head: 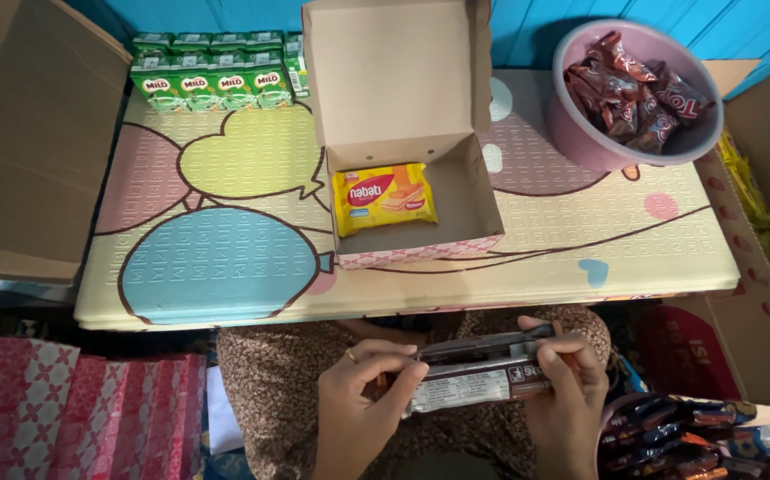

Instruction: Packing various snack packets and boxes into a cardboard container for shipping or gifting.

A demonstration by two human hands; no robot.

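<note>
While both hands work over the lap, they share one long dark snack packet (478,378), held level just below the near edge of the low table (536,267). The left hand (363,391) grasps its left end with thumb and fingers pinched over the top edge, and the right hand (571,391) is wrapped around the right end, so the packet is braced from both sides with its printed back panel turned up toward the camera. It looks like a multi-piece pack, though the wrapper is too blurred to be sure.

On the table straight ahead sits an open cardboard box (456,191), lid propped back so the inside is reachable; a yellow wafer packet (383,197) lies flat in its left part, leaving room to the right. A pink bowl (580,133) of brown-wrapped sweets stands at the far right, and green drink cartons (216,76) (lined in rows) at the far left. Another tub of dark bars (669,436) sits just beside the right hand.
</note>
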